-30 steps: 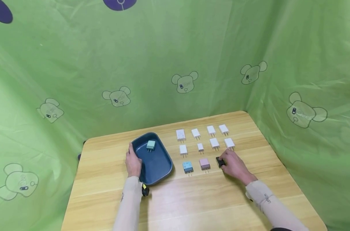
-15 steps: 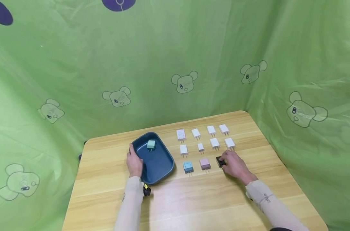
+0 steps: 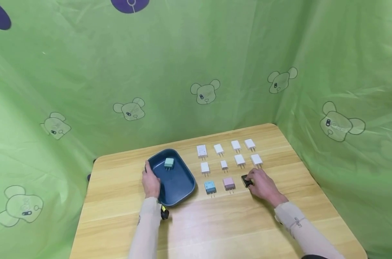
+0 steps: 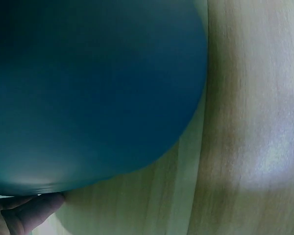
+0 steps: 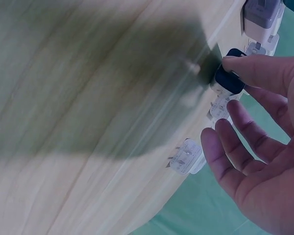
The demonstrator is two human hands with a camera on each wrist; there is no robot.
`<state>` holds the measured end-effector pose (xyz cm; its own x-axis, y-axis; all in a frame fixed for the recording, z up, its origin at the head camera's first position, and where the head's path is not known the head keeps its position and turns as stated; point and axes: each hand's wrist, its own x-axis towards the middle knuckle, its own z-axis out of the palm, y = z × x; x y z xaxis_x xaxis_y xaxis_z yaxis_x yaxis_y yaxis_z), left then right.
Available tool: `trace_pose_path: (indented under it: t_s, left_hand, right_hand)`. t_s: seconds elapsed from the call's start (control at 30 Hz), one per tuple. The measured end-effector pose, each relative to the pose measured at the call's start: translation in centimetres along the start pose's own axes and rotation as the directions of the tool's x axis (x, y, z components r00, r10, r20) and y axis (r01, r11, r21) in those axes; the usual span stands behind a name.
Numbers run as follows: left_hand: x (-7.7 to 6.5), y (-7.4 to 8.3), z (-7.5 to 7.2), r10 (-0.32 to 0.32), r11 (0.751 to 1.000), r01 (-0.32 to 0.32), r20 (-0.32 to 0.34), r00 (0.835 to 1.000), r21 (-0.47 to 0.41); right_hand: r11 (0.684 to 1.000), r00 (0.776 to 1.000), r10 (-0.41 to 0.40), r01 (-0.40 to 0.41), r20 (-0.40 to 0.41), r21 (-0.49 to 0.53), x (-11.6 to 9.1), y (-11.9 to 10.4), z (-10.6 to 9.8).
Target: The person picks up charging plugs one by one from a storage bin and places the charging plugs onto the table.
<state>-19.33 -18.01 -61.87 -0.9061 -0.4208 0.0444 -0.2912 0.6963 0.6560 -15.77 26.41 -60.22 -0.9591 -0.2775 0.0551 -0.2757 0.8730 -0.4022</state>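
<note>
At the left, my left hand [image 3: 150, 182] holds the dark blue tray [image 3: 174, 185] by its left side. The tray's curved outer wall [image 4: 112, 98] fills much of the left wrist view, with fingertips at the lower left corner. Inside the tray lies a mint-green plug charger [image 3: 169, 163]. My right hand [image 3: 264, 185] pinches a black plug charger [image 3: 246, 181] at the right end of the front row. In the right wrist view the thumb presses on this black charger [image 5: 230, 81]; the index finger is partly hidden behind it.
Left of the black charger lie a pink charger [image 3: 229, 183] and a light blue charger [image 3: 210, 186]. Several white chargers [image 3: 239, 160] form two rows behind them. A small black and yellow item [image 3: 164, 213] shows beside my left wrist. Green curtain [image 3: 170, 72] surrounds the wooden table [image 3: 215, 230].
The tray and my left hand have shifted very slightly to the right. My right hand has stayed at the black charger.
</note>
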Motion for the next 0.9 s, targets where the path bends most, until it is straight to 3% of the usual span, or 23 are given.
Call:
trace_pose_path:
  t_s: [0.9]
  left_hand:
    - [0.49,-0.45,0.45,0.011,1.000,-0.011,-0.001,1.000,-0.019]
  right_hand:
    - [1.000,1.000,0.007,-0.007,-0.013,-0.018,-0.83,-0.49,-0.16]
